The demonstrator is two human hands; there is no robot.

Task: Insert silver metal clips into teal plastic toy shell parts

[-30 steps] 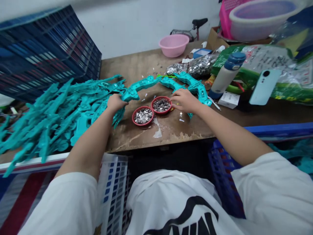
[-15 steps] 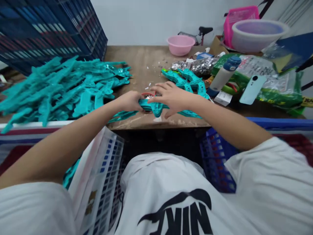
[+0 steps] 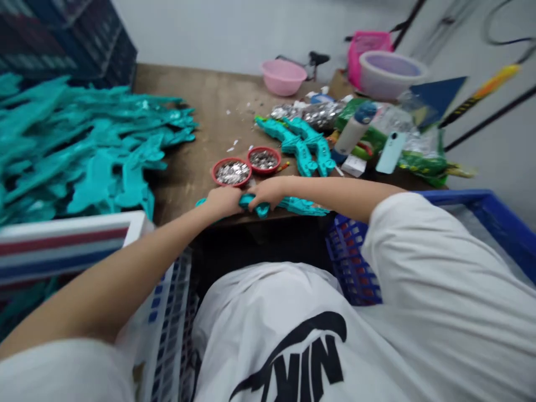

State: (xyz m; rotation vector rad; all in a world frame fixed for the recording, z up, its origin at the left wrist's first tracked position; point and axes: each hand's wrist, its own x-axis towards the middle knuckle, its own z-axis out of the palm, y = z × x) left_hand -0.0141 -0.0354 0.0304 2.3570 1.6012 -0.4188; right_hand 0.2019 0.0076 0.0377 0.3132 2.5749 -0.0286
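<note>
Near the table's front edge, my left hand and my right hand are both closed on a teal plastic part, side by side. Much of the part is hidden under the fingers. Just behind the hands sit two red bowls of small silvery metal pieces. More teal parts lie flat at the edge, right of my right hand. Two teal parts rest side by side farther back. A large pile of teal parts covers the table's left side.
A bottle, a phone and a small white box are at the right. Behind stand a pink basin and a whitish tub. Crates flank my body: white left, blue right. A dark crate stands back left.
The view has shifted, and both bowls now show fully. My hands have moved lower and closer together. My right hand, spread before, has closed on the teal part.
</note>
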